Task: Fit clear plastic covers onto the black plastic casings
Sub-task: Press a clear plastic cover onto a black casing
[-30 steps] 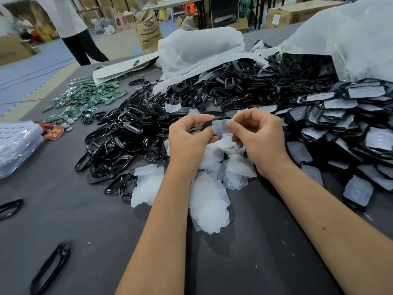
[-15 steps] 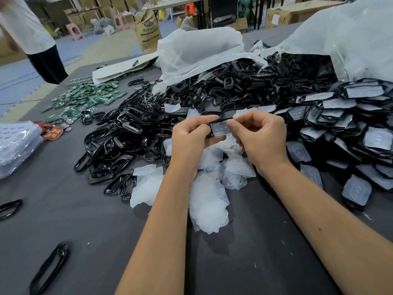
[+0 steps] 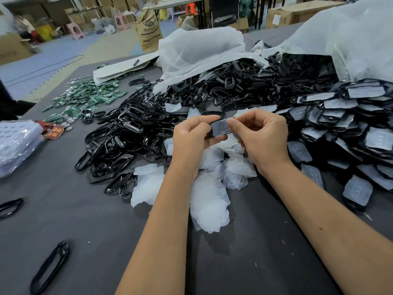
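A: Hands?
B: We see our left hand (image 3: 191, 141) gripping a black casing (image 3: 209, 133), our right hand (image 3: 262, 138) pinching the clear cover (image 3: 221, 127) on it, above the desk (image 3: 85, 220).
A: Around?
B: Loose covers (image 3: 209, 201) below, casing pile (image 3: 131, 128) left, finished pile (image 3: 348, 124) right.
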`<act>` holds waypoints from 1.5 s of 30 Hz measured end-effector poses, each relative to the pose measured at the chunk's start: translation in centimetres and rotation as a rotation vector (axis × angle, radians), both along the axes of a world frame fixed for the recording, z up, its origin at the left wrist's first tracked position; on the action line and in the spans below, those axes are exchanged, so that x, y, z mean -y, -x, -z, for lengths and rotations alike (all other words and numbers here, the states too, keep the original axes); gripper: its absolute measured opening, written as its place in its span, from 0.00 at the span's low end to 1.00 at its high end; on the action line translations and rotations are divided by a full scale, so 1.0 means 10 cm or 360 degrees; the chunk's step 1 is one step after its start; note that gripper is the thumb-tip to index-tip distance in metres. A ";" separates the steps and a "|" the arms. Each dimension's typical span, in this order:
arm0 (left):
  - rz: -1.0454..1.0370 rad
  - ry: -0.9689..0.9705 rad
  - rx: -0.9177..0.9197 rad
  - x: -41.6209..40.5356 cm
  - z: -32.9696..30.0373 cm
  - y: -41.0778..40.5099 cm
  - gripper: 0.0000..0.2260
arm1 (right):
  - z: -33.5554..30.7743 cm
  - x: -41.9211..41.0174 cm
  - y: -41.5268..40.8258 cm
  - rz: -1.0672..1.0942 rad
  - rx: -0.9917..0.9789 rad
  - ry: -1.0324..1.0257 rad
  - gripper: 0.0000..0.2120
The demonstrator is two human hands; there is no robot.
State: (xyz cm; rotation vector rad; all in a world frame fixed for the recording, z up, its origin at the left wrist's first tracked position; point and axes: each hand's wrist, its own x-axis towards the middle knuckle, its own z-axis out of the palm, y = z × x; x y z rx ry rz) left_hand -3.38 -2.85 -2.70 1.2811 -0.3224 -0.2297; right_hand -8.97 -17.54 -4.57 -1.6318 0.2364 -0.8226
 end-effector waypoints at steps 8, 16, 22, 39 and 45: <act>-0.0012 -0.0067 0.0012 0.00 -0.01 0.02 0.14 | 0.01 0.01 -0.01 0.0095 -0.0053 0.0073 0.08; -0.0061 -0.0178 0.0089 0.02 -0.02 0.07 0.10 | 0.00 -0.01 -0.01 0.0134 -0.0065 0.0086 0.08; -0.0080 -0.0197 0.0096 0.02 -0.02 0.08 0.10 | -0.01 -0.02 0.00 0.0135 -0.0068 0.0081 0.08; -0.0083 -0.0165 0.0065 0.02 -0.03 0.09 0.07 | -0.05 -0.04 0.02 0.0177 -0.0107 0.0179 0.10; -0.0084 -0.0167 0.0081 0.01 -0.04 0.09 0.07 | -0.04 -0.03 0.02 0.0161 -0.0121 0.0130 0.10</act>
